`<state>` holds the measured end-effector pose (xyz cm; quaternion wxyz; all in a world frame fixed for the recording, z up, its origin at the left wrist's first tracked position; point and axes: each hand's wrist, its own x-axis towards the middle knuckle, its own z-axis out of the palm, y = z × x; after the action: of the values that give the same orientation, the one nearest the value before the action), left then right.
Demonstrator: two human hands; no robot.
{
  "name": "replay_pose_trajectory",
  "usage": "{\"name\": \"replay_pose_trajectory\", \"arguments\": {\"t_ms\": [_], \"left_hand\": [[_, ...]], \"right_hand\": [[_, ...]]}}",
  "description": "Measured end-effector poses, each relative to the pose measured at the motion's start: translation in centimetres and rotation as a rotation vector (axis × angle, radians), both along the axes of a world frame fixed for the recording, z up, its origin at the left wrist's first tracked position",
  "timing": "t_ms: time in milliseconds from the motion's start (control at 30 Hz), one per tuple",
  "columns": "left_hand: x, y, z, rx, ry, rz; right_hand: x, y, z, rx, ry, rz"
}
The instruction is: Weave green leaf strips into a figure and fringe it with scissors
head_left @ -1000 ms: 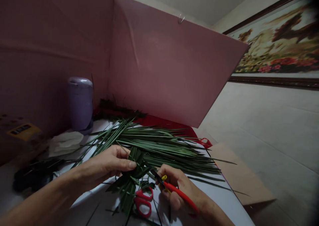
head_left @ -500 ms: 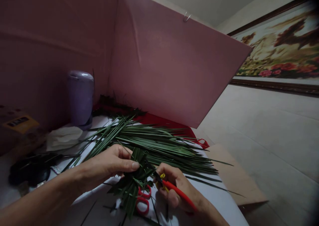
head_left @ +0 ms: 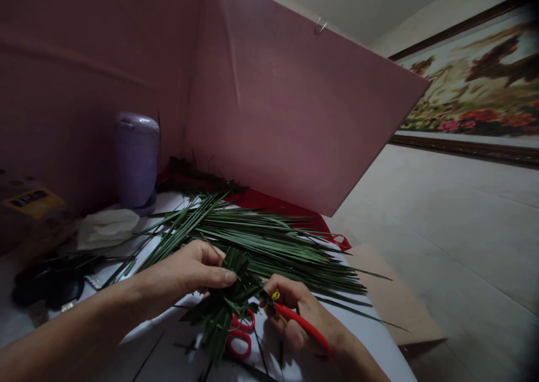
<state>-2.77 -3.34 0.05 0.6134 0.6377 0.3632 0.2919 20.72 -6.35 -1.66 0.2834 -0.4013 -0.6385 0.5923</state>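
My left hand [head_left: 191, 270] is closed in a pinch on a woven bunch of green leaf strips [head_left: 225, 309], thumb pressed on its top. To its right, my right hand [head_left: 295, 309] grips a red-handled tool with a yellow part [head_left: 290, 317], its dark tip touching the woven leaves. Red-handled scissors [head_left: 241, 337] lie on the white table [head_left: 379, 351] under the leaf ends, partly covered by them. Behind both hands spreads a pile of long green leaf strips [head_left: 269, 242].
A pink folding screen [head_left: 273, 107] walls the table's back and left. A purple lidded container [head_left: 137, 160] stands at the back left, a crumpled white tissue [head_left: 105, 228] and dark objects [head_left: 48, 284] near it. Red cloth [head_left: 278, 208] lies behind the leaves; brown cardboard [head_left: 400, 303] on the right.
The view has drifted slightly; both hands keep their grips, the woven leaves shifting a little over the scissors.
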Motion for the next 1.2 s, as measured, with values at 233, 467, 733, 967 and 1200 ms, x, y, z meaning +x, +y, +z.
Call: {"name": "replay_pose_trajectory", "arguments": {"t_ms": [233, 467, 733, 967, 1200], "left_hand": [[0.1, -0.1, 0.0, -0.095, -0.108, -0.008], [0.4, -0.2, -0.2, -0.111, -0.1, 0.01], [0.3, -0.2, 0.1, -0.123, -0.091, 0.058], [0.4, -0.2, -0.1, -0.119, -0.094, 0.056], [0.6, -0.2, -0.3, -0.115, -0.081, 0.089]], "right_hand": [[0.0, -0.2, -0.5, -0.035, 0.027, -0.007], [-0.2, -0.1, -1.5, -0.078, 0.149, -0.006], [-0.1, -0.3, -0.3, -0.09, 0.063, 0.016], [-0.4, -0.1, -1.3, -0.088, 0.092, -0.042], [-1.4, -0.2, -1.2, -0.018, 0.118, -0.126]]}}
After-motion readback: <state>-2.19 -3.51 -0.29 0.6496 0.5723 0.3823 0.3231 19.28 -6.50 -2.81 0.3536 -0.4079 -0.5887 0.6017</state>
